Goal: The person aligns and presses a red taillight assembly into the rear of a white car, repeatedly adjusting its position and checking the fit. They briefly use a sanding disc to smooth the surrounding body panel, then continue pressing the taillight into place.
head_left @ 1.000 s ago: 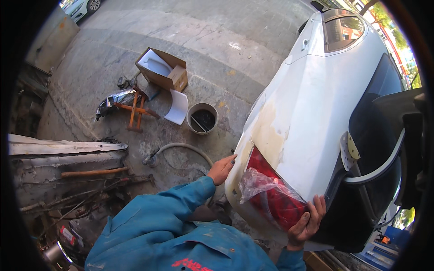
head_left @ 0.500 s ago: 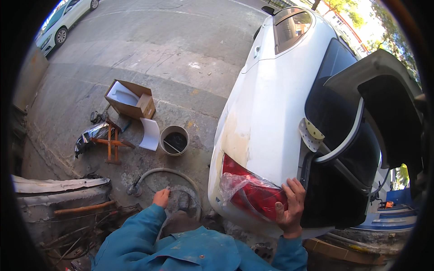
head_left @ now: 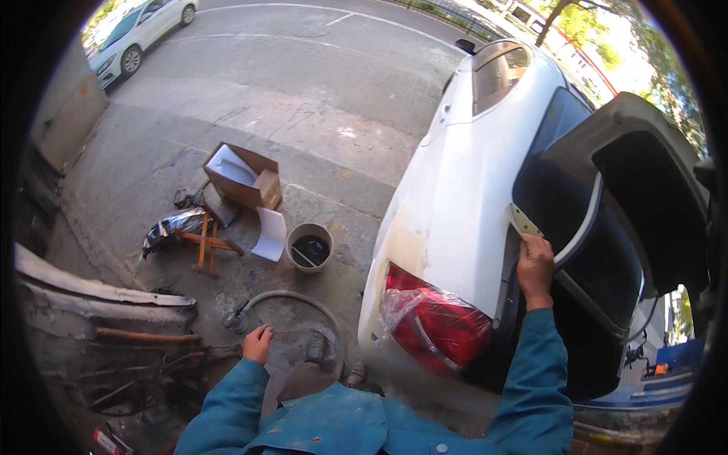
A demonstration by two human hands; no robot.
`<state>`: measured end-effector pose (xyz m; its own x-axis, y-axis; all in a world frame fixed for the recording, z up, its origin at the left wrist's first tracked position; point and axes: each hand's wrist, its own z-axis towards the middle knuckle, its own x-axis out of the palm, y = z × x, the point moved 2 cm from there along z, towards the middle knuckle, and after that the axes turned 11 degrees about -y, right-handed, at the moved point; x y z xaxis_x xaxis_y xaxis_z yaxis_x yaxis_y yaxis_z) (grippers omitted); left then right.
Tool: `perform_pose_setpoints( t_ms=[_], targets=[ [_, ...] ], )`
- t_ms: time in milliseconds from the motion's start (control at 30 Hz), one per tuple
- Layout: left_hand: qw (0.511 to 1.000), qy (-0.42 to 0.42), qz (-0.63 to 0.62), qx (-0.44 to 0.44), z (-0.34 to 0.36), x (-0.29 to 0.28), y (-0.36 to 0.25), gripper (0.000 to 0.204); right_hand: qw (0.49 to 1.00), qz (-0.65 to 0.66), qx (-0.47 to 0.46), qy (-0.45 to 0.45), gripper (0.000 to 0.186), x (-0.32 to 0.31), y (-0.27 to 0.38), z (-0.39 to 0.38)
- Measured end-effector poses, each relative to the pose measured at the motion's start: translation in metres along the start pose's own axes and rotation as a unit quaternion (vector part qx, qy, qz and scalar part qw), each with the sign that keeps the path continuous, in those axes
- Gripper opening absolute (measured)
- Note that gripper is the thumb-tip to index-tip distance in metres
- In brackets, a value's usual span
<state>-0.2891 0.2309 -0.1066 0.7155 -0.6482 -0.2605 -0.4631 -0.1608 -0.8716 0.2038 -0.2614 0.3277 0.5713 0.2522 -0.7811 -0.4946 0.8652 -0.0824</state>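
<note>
Concrete ground (head_left: 326, 98) spreads ahead of you, cracked and stained, with a parked pale car (head_left: 144, 34) at its far left. Near the middle stand a cardboard box (head_left: 268, 191), a curved white sheet (head_left: 269, 236), a bucket (head_left: 309, 268) of dark contents and a wooden folding stand (head_left: 205, 243).

To your right: white car (head_left: 466, 189), rear end nearest you, boot lid (head_left: 633, 125) raised. Red tail light (head_left: 455, 337) sits in its corner, partly covered by clear plastic film (head_left: 402, 307); a tan patch (head_left: 406, 254) marks the bodywork just beyond.

Right hand (head_left: 536, 265): arm extended over the boot edge, fingers closed on the lower end of a yellowish perforated sheet (head_left: 525, 220), which lies between the white body and the boot opening.

Left hand (head_left: 257, 343): low, well apart from the car, near a looped hose (head_left: 324, 309). Fingers curled; you cannot tell from this view whether they are fully closed or hold anything.
</note>
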Motion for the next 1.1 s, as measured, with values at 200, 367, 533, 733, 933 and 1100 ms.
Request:
perform_pose_setpoints(
  t_ms=[200,367,533,733,933,1100],
  targets=[
    [0.984,0.105,-0.127,0.061,-0.152,-0.034,-0.171,0.057,0.770,0.589,0.245,-0.012,0.037,-0.091,0.082,-0.075],
    [0.914,0.275,-0.296,0.034,-0.247,-0.006,-0.246,0.075,0.589,0.675,0.157,0.415,0.017,-0.092,0.265,-0.170],
    [0.902,0.304,-0.294,-0.091,-0.268,-0.024,-0.200,0.084,0.365,0.712,0.289,0.525,0.023,-0.040,0.336,-0.269],
    [0.886,0.358,-0.276,-0.101,-0.230,-0.056,-0.177,0.081,0.377,0.666,0.324,0.556,0.034,-0.022,0.370,-0.292],
    [0.954,0.193,-0.201,-0.114,-0.137,-0.106,-0.118,0.048,0.472,0.611,0.384,0.506,0.032,0.019,0.460,-0.303],
    [0.992,0.006,0.122,0.009,-0.053,-0.228,-0.045,0.030,0.701,0.433,0.247,0.509,0.035,0.093,0.543,-0.366]
  ],
)
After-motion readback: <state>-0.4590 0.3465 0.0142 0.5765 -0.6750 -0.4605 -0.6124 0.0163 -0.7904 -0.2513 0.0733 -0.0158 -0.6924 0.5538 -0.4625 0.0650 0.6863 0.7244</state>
